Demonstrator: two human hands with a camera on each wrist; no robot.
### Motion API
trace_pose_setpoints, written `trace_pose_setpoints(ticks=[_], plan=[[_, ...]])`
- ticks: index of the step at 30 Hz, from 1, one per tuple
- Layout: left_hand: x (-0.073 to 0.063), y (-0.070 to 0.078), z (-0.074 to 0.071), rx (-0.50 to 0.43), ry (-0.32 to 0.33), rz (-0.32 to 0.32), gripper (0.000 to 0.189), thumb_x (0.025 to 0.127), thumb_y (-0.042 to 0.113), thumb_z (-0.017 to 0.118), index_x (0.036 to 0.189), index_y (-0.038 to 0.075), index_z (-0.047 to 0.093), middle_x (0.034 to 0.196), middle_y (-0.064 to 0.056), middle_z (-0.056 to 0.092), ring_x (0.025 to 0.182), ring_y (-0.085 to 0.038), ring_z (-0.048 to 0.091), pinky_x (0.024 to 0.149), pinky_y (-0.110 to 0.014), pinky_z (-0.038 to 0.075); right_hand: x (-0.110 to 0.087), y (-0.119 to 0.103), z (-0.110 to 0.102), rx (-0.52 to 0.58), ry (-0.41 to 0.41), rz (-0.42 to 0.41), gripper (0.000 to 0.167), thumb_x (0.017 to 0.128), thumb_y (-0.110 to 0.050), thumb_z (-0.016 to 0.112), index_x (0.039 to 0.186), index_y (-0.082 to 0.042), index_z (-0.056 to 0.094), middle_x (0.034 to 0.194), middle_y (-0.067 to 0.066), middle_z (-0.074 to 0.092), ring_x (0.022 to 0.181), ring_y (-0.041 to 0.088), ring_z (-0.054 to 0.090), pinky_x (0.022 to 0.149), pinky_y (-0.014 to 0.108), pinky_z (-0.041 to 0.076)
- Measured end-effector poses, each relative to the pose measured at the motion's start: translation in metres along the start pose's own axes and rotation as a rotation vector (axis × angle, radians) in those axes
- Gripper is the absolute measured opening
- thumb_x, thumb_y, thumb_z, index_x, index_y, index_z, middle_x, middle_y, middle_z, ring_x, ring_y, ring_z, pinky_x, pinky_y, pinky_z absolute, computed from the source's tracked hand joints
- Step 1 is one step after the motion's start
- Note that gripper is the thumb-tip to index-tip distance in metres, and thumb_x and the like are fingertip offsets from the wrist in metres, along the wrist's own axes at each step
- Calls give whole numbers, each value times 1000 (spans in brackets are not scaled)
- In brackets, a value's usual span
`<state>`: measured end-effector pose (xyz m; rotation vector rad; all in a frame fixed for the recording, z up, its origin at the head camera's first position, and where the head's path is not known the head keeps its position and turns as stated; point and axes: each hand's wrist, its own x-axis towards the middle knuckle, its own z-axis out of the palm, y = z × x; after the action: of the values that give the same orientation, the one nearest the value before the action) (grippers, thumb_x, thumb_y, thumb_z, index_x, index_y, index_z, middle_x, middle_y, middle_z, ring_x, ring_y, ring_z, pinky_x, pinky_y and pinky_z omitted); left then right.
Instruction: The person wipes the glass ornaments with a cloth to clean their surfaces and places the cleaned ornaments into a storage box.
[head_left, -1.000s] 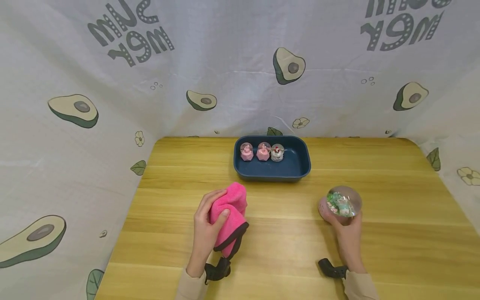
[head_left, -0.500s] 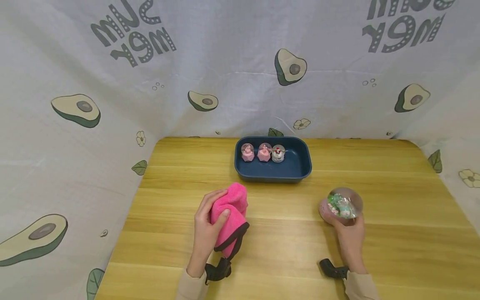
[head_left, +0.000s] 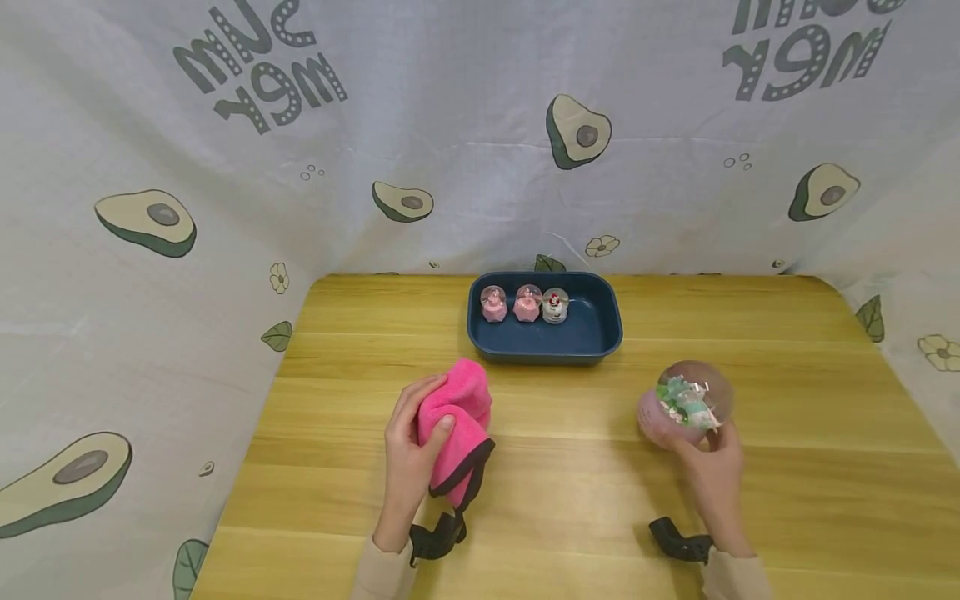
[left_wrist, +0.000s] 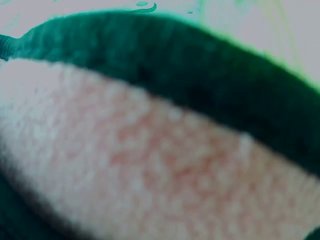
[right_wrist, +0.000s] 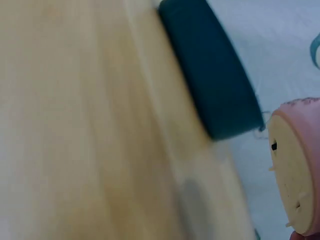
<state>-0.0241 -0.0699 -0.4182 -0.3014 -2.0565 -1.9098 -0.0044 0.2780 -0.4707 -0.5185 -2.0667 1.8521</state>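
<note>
My left hand (head_left: 411,446) grips a bunched pink cloth (head_left: 467,400) with a dark edge. Its fuzzy surface fills most of the left wrist view, where the cloth (left_wrist: 150,160) hides everything beneath. On the right side, my right hand (head_left: 708,462) holds a large snow globe (head_left: 686,400) by its pink base, tilted with the clear dome leaning right. Green and white figures show inside the dome. In the right wrist view the flat underside of the globe's base (right_wrist: 290,175) is turned toward the camera, off the table. The two hands are well apart.
A dark blue tray (head_left: 592,340) stands at the back of the wooden table (head_left: 570,500). Inside it are two small pink snow globes (head_left: 493,305) and a white one (head_left: 555,307). A printed curtain (head_left: 480,125) hangs behind the table.
My right hand has shifted slightly right and tilted the snow globe further to the right. The left hand with the cloth has moved only a little, up and left.
</note>
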Motion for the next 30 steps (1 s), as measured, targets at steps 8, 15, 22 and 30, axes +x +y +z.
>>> trace_pose_setpoints(ticks=[8, 15, 22, 30], plan=[[1, 2, 0, -14, -1, 19, 45, 84, -5, 66, 128, 4, 59, 126, -11, 56, 112, -24, 53, 93, -27, 47, -6, -33, 9, 503, -123, -113, 62, 80, 24, 48, 133, -8, 47, 123, 8, 51, 109, 15, 53, 89, 18, 46], [4, 5, 2, -17, -2, 24, 46, 84, -4, 66, 128, 4, 58, 126, -11, 55, 111, -25, 53, 91, -27, 48, -9, -54, 13, 660, -294, -201, 63, 79, 24, 44, 135, -3, 43, 126, 12, 48, 111, 18, 53, 93, 25, 46], [6, 7, 3, -27, 0, 23, 45, 85, -3, 66, 129, 4, 58, 126, -11, 55, 112, -26, 53, 90, -28, 49, -9, -71, 20, 655, -320, -243, 63, 75, 21, 49, 134, -1, 45, 127, 14, 46, 112, 23, 47, 90, 26, 48], [7, 10, 5, -59, 3, 19, 46, 85, 0, 66, 130, 6, 57, 127, -9, 55, 112, -27, 53, 88, -30, 51, -15, -78, 30, 682, -343, -216, 54, 78, 16, 51, 127, -7, 45, 127, 12, 45, 111, 23, 47, 85, 27, 49]])
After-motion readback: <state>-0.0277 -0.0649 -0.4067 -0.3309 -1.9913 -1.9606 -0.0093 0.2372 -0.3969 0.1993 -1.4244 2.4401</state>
